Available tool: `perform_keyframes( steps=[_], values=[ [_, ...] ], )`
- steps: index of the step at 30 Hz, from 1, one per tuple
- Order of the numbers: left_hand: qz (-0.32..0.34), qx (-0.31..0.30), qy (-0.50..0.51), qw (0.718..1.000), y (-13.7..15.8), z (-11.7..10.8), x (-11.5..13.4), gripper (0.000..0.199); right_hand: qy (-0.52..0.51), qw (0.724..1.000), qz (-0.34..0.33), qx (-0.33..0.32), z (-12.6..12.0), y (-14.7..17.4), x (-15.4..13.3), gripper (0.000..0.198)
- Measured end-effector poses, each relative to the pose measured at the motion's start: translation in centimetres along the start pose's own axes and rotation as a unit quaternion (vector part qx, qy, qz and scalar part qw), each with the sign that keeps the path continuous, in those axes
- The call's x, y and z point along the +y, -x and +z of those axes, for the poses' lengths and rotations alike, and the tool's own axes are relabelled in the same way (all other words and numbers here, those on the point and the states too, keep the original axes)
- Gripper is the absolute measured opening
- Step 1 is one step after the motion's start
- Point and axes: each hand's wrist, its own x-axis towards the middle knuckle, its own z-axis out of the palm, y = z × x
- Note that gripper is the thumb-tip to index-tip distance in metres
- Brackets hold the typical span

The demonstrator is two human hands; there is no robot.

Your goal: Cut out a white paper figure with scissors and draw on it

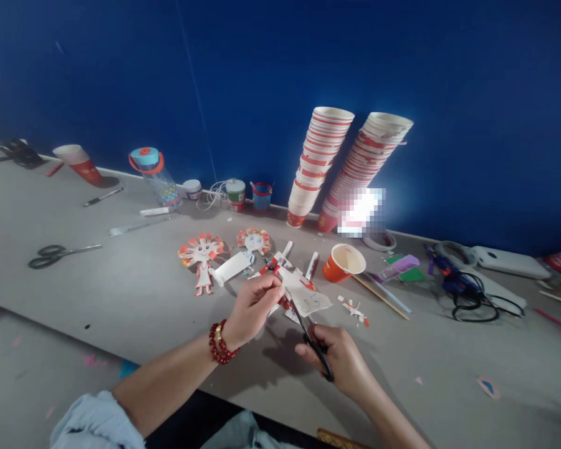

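Observation:
My left hand [257,307], with a red bead bracelet at the wrist, pinches a white piece of paper [308,296] that has pencil lines drawn on it. Black-handled scissors [318,355] are gripped in my right hand [339,358], their blades meeting the paper's near edge beside my left fingers. Just beyond my hands lie white and red paper scraps and two paper figures: one figure [204,262] with a red-edged dress, the other figure [254,243] in blue. An orange paper cup [343,263] stands to the right of the paper.
Two tall stacks of paper cups [320,149] lean by the blue wall. A second pair of scissors [63,254] lies at left, near a clear bottle [155,178]. At right are a blue glue gun [460,280] with a black cord and a wooden stick [383,298].

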Motion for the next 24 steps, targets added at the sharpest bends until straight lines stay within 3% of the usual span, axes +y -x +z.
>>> perform_keyframes(
  steps=[8,14,24],
  values=[
    [-0.002,-0.001,-0.007,1.000,0.1,0.0,-0.4,0.028,-0.033,0.999,0.033,-0.005,0.0,-0.1,-0.1,0.058],
    [0.001,0.033,0.039,0.999,-0.1,-0.2,-0.9,0.026,-0.146,0.984,0.052,-0.090,-0.2,0.0,-0.2,0.059],
    [-0.067,0.055,0.245,0.966,-0.3,0.3,-1.9,0.015,-0.214,0.966,0.038,-0.142,-0.5,0.5,0.0,0.060]
  ],
)
